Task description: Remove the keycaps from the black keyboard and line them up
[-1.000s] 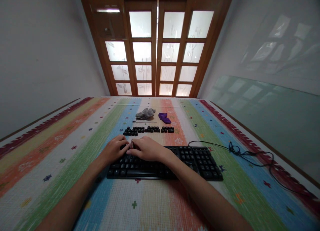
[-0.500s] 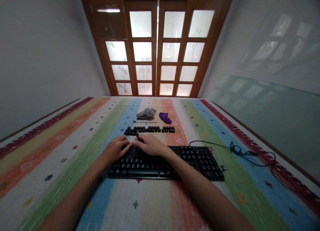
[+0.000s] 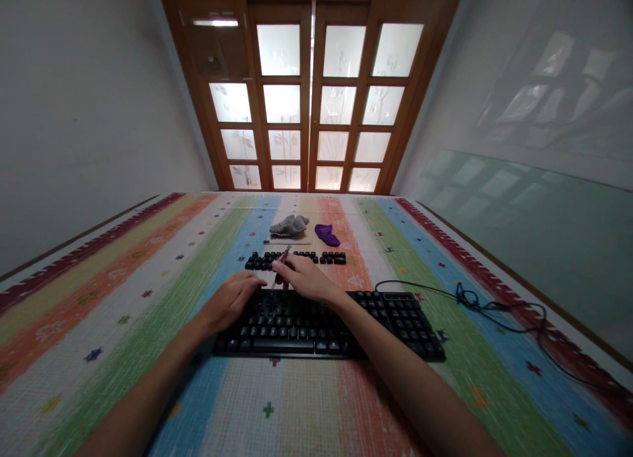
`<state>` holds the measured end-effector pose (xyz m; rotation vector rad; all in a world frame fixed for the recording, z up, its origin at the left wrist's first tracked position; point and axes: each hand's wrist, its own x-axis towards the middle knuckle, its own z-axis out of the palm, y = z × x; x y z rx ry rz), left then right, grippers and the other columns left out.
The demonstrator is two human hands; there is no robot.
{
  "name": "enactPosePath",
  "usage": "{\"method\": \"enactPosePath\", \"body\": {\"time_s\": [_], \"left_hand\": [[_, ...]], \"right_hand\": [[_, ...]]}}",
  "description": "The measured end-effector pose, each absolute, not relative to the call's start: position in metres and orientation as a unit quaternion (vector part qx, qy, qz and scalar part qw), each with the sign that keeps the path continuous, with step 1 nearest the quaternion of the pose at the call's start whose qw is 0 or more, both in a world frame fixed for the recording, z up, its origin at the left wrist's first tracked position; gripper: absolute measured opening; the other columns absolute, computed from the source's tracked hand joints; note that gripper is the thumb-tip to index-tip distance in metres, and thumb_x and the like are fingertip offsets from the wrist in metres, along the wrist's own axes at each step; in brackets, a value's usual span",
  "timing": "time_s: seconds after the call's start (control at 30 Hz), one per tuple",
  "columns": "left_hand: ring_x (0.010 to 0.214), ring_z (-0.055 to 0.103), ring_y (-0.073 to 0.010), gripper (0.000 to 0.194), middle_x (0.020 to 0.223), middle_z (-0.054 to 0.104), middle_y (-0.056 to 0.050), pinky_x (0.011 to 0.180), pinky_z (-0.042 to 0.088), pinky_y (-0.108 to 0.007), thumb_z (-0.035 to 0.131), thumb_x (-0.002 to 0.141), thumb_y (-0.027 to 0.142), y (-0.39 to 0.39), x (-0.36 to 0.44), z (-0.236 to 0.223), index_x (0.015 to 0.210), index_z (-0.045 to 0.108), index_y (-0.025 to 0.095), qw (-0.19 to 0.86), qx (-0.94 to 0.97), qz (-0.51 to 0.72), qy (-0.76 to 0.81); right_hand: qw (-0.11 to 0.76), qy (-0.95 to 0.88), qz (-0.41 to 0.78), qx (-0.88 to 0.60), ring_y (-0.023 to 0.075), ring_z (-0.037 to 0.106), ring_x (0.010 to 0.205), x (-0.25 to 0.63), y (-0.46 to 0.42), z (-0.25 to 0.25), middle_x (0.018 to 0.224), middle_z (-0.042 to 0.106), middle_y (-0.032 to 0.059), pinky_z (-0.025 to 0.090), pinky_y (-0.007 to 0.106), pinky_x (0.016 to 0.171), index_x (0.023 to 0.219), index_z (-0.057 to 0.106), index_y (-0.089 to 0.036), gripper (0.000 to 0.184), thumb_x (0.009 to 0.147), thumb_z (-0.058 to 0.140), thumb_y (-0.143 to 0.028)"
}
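Note:
A black keyboard [image 3: 291,344] lies in front of me, with several keycaps gone from its upper left part. My right hand [image 3: 302,277] is closed around a slim, tweezer-like metal tool [image 3: 283,254], held at a slant above the keyboard's back edge. The tool's lower end points down at the keys; whether it touches them is unclear. At the upper left corner of the keyboard, my left hand [image 3: 232,301] rests with fingers stretched toward the tool and holds nothing visible. Loose black keycaps [image 3: 333,258] are lined up in rows behind the keyboard.
Farther back sit a grey cloth [image 3: 289,225], a purple cloth [image 3: 327,234] and a thin stick-like item [image 3: 287,243]. The keyboard's black cable [image 3: 475,297] lies in loops to the right. A striped tablecloth [image 3: 267,408] covers the table, between walls.
My hands have come apart from their meeting point. The right hand has risen slightly rightward, showing the slim tool, and my left fingers have straightened.

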<state>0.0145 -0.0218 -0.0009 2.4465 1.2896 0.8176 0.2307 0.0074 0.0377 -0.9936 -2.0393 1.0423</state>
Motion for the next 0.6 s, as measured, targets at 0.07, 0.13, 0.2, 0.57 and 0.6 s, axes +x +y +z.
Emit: {"method": "enactPosePath", "body": {"time_s": [0.07,0.13,0.2,0.57,0.6], "left_hand": [[0.098,0.063,-0.0207,0.045,0.104,0.07,-0.006,0.091,0.049,-0.036,0.028,0.101,0.039,-0.026,0.019,0.003,0.107,0.069,0.021,0.164,0.833,0.297,0.437],[0.097,0.065,-0.0218,0.038,0.107,0.072,-0.006,0.088,0.051,-0.036,0.04,0.097,0.044,-0.03,0.025,0.007,0.114,0.067,0.021,0.197,0.818,0.305,0.446],[0.087,0.066,-0.0209,0.039,0.101,0.073,-0.006,0.079,0.053,-0.034,0.053,0.091,0.047,-0.033,0.03,0.009,0.117,0.066,0.021,0.232,0.795,0.316,0.463],[0.084,0.068,-0.0216,0.044,0.095,0.075,-0.007,0.079,0.053,-0.035,0.071,0.077,0.046,-0.027,0.025,0.003,0.111,0.07,0.017,0.366,0.707,0.375,0.474],[0.085,0.068,-0.0218,0.044,0.095,0.075,-0.007,0.079,0.053,-0.035,0.071,0.077,0.045,-0.027,0.026,0.004,0.111,0.07,0.017,0.372,0.702,0.38,0.474]], "right_hand": [[0.329,-0.772,0.408,-0.36,0.0108,0.061,0.062,0.232,0.007,0.04,0.072,0.064,0.0011,0.045,0.023,0.064,0.083,0.057,-0.014,0.026,0.1,0.047,-0.031],[0.345,-0.766,0.423,-0.34,0.011,0.061,0.062,0.232,0.008,0.039,0.072,0.063,0.001,0.045,0.023,0.063,0.085,0.057,-0.015,0.024,0.1,0.046,-0.031],[0.357,-0.761,0.435,-0.322,0.0113,0.061,0.062,0.232,0.009,0.038,0.073,0.063,0.0013,0.046,0.023,0.062,0.086,0.056,-0.015,0.023,0.1,0.045,-0.03],[0.361,-0.762,0.46,-0.278,0.0112,0.059,0.064,0.235,0.012,0.037,0.076,0.062,0.002,0.047,0.024,0.065,0.087,0.057,-0.015,0.027,0.1,0.045,-0.035],[0.361,-0.763,0.458,-0.278,0.0113,0.059,0.064,0.235,0.013,0.036,0.075,0.062,0.0022,0.047,0.024,0.065,0.086,0.057,-0.015,0.028,0.1,0.045,-0.036]]}}
